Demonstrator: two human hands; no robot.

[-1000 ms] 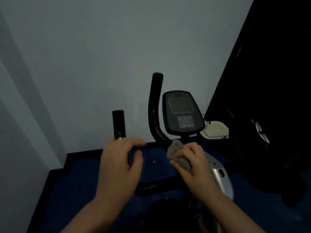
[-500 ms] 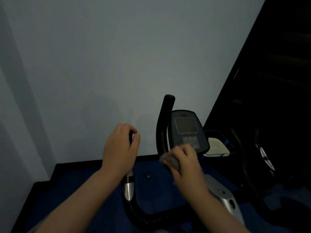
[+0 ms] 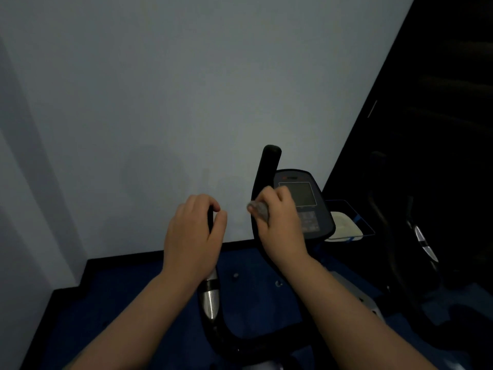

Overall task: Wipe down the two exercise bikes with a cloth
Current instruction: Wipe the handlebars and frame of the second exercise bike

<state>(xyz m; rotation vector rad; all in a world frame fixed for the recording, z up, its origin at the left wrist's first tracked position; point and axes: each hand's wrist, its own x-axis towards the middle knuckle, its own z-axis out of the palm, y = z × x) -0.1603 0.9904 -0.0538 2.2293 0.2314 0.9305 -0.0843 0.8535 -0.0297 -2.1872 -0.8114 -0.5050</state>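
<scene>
Cloth [image 3: 258, 208], soft and bunched, sits gripped in the right hand [image 3: 280, 225] against the right handlebar [image 3: 268, 166]; left hand [image 3: 193, 236] clasps the stiff left grip [image 3: 210, 292]

No text can be read: the bike's console [image 3: 302, 202] carries a small mark above its dark screen and a block of buttons below it, but both are too dim and blurred to make out
</scene>
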